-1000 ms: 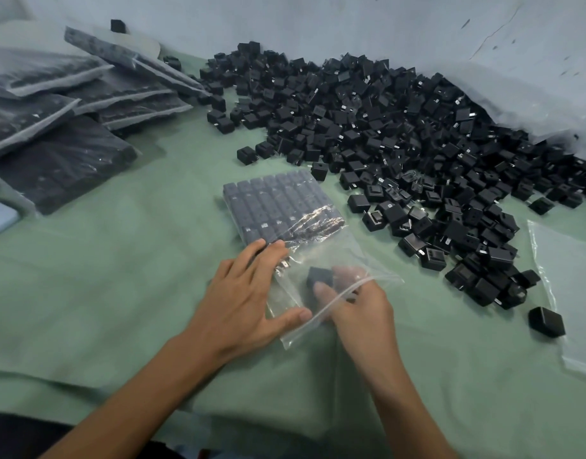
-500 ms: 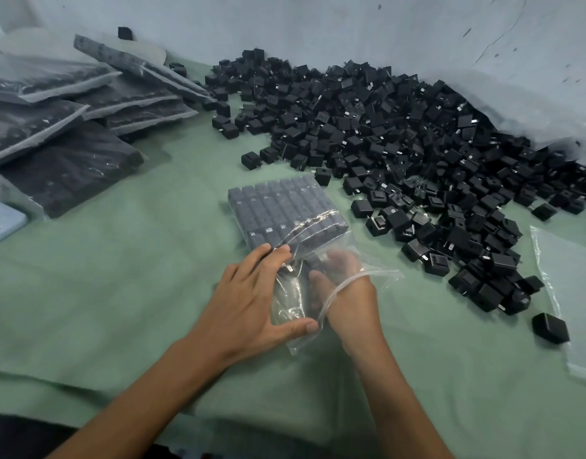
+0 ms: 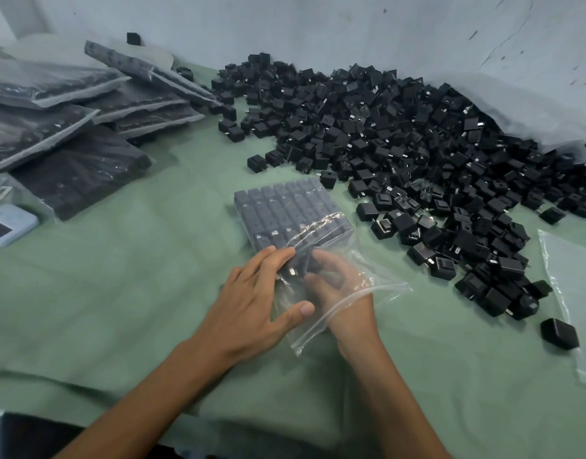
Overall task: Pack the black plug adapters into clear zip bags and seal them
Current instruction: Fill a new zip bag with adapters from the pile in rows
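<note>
A clear zip bag (image 3: 381,286) lies on the green cloth in front of me, its far half filled with neat rows of black plug adapters (image 3: 285,207). My left hand (image 3: 252,303) presses flat on the bag's left side, fingers spread. My right hand (image 3: 338,289) is inside the bag's open mouth, seen through the plastic, its fingers closed on a black adapter (image 3: 331,274) close to the packed rows. A big loose pile of black adapters (image 3: 401,144) spreads across the far right.
Several filled bags (image 3: 79,127) are stacked at the far left. A pale blue device (image 3: 6,225) sits at the left edge. An empty clear bag (image 3: 573,293) lies at the right, with a single adapter (image 3: 559,333) beside it. A grey wall (image 3: 318,24) stands behind.
My right hand has pushed deeper into the bag, carrying the adapter from near the mouth up toward the packed rows. My left hand stays pressed on the bag.
</note>
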`<state>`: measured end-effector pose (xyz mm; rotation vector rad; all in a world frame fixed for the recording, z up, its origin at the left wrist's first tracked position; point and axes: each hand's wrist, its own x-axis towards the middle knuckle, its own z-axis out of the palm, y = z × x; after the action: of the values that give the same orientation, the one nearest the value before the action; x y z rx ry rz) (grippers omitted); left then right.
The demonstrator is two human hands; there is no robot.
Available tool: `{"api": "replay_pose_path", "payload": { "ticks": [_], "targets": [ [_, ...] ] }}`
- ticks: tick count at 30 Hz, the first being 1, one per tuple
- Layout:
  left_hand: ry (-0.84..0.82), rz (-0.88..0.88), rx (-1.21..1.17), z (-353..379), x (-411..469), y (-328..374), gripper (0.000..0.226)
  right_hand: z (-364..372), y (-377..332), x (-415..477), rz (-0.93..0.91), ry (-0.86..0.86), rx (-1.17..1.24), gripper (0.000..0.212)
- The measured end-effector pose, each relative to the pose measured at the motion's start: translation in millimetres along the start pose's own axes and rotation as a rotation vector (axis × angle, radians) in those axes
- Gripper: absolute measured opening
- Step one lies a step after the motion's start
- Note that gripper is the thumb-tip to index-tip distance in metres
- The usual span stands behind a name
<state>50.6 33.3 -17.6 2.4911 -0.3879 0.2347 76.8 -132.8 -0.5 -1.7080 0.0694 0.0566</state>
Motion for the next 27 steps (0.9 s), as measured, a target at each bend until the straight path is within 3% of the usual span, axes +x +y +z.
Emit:
{"api": "replay_pose_path", "payload": {
  "ticks": [10, 16, 27],
  "targets": [
    [-0.061, 0.021, 0.147, -1, 0, 2, 0.083, -5, 2, 0, -0.013, -0.120, -0.053, 0.036],
    [-0.041, 0.061, 0.204, 0, 3, 3, 0.074, -8, 5, -1, -0.041, -0.103, -0.129, 0.038],
    [0.104, -0.011, 0.262, 2, 29, 5, 0.064, -13, 9, -1, -0.034, -0.127, -0.129, 0.041]
  ]
}}
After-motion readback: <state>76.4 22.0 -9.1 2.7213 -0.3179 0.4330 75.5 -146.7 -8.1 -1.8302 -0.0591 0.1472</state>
